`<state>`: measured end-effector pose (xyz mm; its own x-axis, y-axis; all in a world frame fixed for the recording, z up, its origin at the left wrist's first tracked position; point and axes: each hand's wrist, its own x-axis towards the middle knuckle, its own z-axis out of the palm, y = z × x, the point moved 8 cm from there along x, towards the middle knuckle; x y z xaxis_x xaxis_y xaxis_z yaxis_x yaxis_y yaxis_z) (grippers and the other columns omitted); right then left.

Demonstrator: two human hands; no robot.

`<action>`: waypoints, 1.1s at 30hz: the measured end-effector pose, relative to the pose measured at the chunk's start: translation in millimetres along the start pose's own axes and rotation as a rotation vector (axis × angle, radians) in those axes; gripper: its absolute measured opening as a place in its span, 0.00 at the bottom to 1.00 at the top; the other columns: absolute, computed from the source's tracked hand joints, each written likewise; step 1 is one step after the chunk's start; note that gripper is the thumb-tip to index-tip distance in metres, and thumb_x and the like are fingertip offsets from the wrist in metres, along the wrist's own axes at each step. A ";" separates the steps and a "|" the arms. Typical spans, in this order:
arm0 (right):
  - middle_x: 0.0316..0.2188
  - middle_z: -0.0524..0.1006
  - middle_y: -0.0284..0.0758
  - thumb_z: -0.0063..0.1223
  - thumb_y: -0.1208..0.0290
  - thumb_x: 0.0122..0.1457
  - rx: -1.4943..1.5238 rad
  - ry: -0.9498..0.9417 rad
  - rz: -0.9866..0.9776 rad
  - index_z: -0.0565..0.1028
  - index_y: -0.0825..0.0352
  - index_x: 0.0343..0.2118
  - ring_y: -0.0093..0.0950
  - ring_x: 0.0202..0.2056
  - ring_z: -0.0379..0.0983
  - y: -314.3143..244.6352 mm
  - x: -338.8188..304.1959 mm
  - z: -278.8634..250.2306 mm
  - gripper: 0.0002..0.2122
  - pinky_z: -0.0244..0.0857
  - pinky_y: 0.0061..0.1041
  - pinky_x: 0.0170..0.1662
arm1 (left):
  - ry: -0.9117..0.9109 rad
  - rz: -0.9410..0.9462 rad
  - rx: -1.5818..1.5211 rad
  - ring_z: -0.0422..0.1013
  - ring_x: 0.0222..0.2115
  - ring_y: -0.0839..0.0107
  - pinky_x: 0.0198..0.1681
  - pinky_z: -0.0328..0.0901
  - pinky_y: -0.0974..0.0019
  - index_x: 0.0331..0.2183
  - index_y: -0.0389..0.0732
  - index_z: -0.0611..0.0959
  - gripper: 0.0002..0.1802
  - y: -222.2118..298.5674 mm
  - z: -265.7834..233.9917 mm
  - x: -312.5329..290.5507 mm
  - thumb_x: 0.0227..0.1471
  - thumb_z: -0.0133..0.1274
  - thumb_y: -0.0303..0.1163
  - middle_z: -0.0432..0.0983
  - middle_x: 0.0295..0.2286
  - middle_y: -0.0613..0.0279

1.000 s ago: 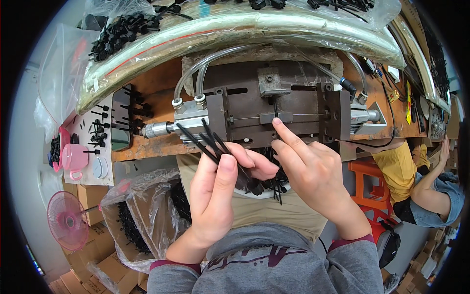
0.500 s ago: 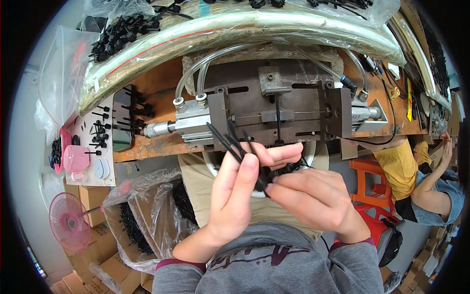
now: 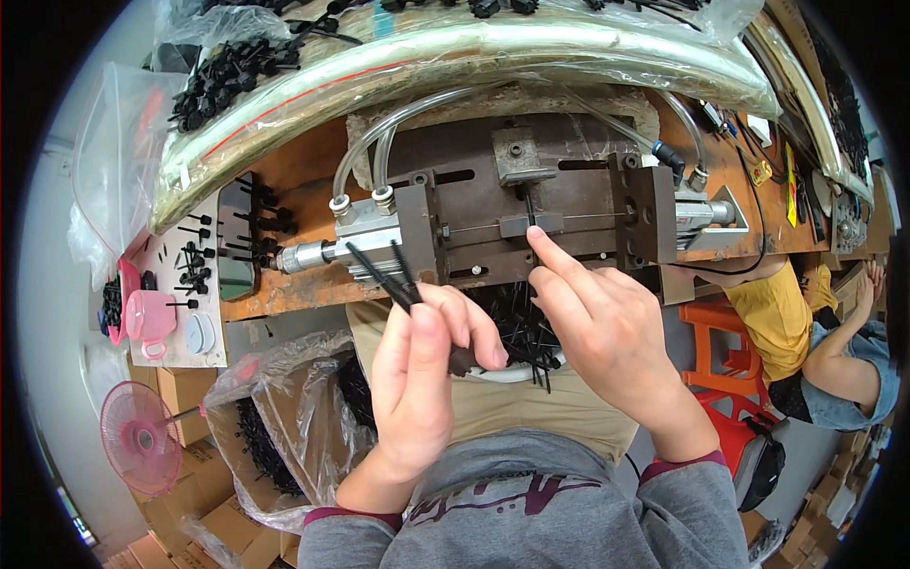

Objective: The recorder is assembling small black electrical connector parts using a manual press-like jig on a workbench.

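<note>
My left hand [image 3: 414, 379] is closed around several thin black plastic rods [image 3: 384, 275]; their ends stick out above the thumb, and a dark thicker end shows below the fingers. My right hand [image 3: 607, 322] reaches over the brown metal fixture [image 3: 588, 199], holding nothing I can see. Its index finger is stretched out, the tip at the small grey clamp block [image 3: 513, 227] in the middle, against a short black rod [image 3: 529, 201] running back to a metal bracket [image 3: 519, 156]. The other fingers are bent, apart from the fixture.
Air cylinders [image 3: 372, 235] with clear hoses flank the fixture. Black parts [image 3: 517, 327] fill a white basin [image 3: 517, 375] at my lap. Left stand a pink cup [image 3: 150, 315], a fan [image 3: 142, 438] and a plastic-lined box [image 3: 303, 417]. Another person [image 3: 834, 365] sits at right near an orange stool [image 3: 713, 346].
My right hand has left the rods at my left hand and moved up to the clamp block. My left hand has shifted left with its rods. Less of the black rod shows in front of the clamp.
</note>
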<state>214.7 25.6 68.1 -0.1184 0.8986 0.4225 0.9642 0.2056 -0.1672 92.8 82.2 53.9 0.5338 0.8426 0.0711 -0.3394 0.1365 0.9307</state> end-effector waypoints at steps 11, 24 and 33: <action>0.48 0.78 0.39 0.59 0.75 0.47 0.001 -0.035 0.027 0.76 0.68 0.39 0.26 0.22 0.73 -1.1 3.8 -5.5 0.13 0.68 0.23 0.29 | -0.037 0.092 -0.031 0.70 0.53 0.43 0.61 0.59 0.48 0.38 0.42 0.65 0.13 11.9 -0.3 2.8 0.70 0.30 0.38 0.71 0.49 0.27; 0.36 0.81 0.38 0.73 0.77 0.41 0.704 0.175 0.017 0.81 0.67 0.36 0.32 0.35 0.79 1.3 -11.1 -37.4 0.16 0.74 0.26 0.36 | -0.105 -0.196 -0.140 0.70 0.53 0.44 0.59 0.63 0.48 0.45 0.38 0.68 0.16 -22.6 12.4 0.8 0.69 0.31 0.39 0.69 0.51 0.26; 0.50 0.75 0.45 0.57 0.76 0.47 0.186 0.046 -0.041 0.74 0.71 0.35 0.29 0.32 0.74 5.1 -11.3 -5.4 0.11 0.69 0.24 0.32 | -0.003 -0.040 0.181 0.72 0.28 0.72 0.30 0.70 0.70 0.44 0.35 0.71 0.10 -7.7 -8.4 -3.4 0.68 0.40 0.31 0.75 0.31 0.54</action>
<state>222.3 14.5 67.3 -0.1413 0.8703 0.4719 0.8979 0.3134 -0.3090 87.0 82.6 43.4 0.5467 0.8366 0.0338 -0.1735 0.0737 0.9821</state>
